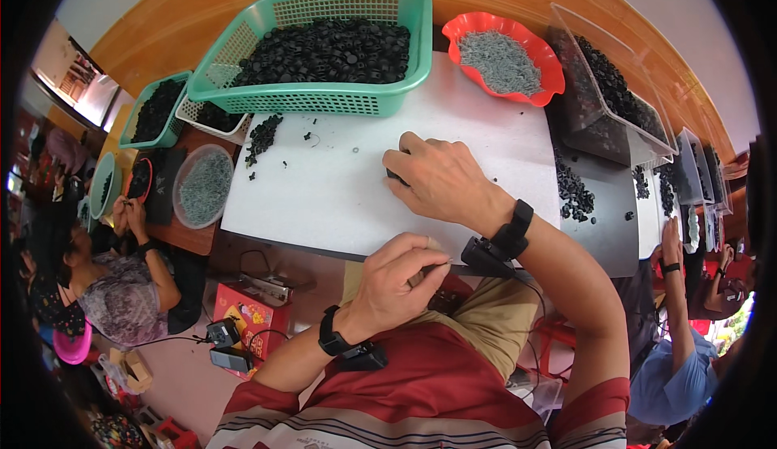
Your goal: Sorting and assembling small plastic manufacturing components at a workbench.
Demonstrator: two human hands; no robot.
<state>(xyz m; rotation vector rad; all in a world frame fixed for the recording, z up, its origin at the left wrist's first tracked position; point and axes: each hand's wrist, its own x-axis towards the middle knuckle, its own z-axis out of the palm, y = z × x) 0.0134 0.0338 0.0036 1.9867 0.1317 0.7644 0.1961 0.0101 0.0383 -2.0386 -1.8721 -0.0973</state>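
Observation:
Over the white work surface [324, 198], my right hand [441, 175] is closed, with a small black plastic part [396, 178] showing between thumb and fingers. My left hand [396, 280] hangs just off the near table edge, thumb and forefinger pinched together; whatever is in them is too small to name. Beyond the right hand stands a green basket [307, 99] heaped with round black plastic parts [332, 51]. A red scalloped dish [550, 76] at the back right holds thin grey metal pins or screws [500, 62]. Several loose black bits [263, 137] lie on the left of the surface.
Clear plastic bins [603, 117] of black parts stand at the right, with a black pile [573, 194] beside the white surface. At the left are a round tub [202, 186] of grey pieces and smaller baskets [174, 113]. Co-workers sit on both sides. A red box [251, 311] is below.

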